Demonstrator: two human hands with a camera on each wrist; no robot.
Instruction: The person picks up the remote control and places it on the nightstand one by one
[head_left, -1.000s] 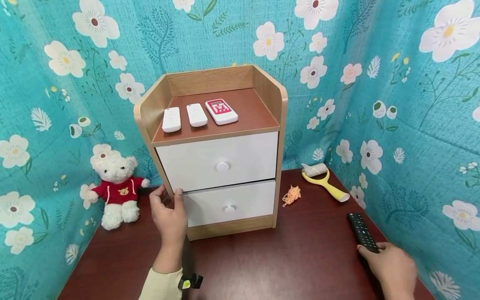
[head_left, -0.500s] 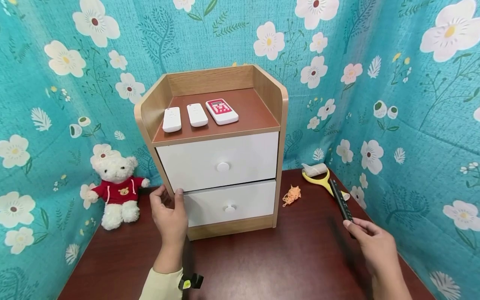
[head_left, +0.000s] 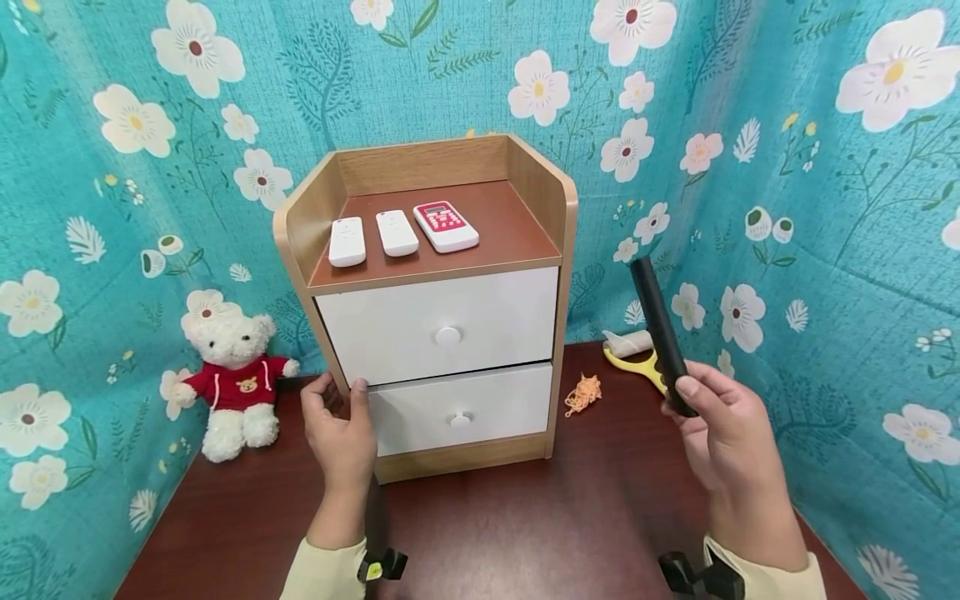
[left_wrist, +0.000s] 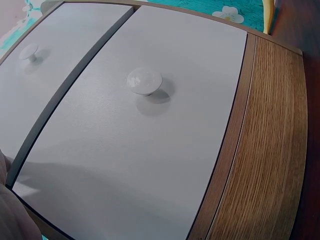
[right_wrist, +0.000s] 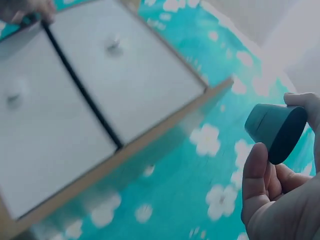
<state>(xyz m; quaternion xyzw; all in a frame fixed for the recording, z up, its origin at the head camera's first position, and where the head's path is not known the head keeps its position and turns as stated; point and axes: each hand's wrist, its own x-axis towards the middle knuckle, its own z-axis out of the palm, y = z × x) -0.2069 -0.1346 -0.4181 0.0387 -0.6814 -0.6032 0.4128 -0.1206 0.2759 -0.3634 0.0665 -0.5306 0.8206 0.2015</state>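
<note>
My left hand [head_left: 339, 429] holds the left edge of a small wooden cabinet [head_left: 465, 471], its thumb on the front by the gap between two white drawers and its fingers at the side. Only part of that hand [left_wrist: 15, 210] shows in the left wrist view. To the right of the cabinet, my right hand [head_left: 731, 446] grips a black remote control [head_left: 657, 325] by its lower end, raised above the table and tilted with the edge toward the head camera. From the right wrist, the remote's near end [right_wrist: 272, 130] sits between thumb and fingers.
Two white remotes [head_left: 347, 242] [head_left: 397, 233] and a red-and-white calculator-like remote [head_left: 446, 227] lie on the cabinet top. A teddy bear [head_left: 240, 387] sits at left. Orange yarn [head_left: 583, 394], a yellow Y-shaped handle [head_left: 637, 368] and a pale roll [head_left: 630, 342] lie at right.
My right hand has lifted the black remote from low on the right, up and to the left, turning it edge-on. My left hand has stayed on the cabinet's edge.
</note>
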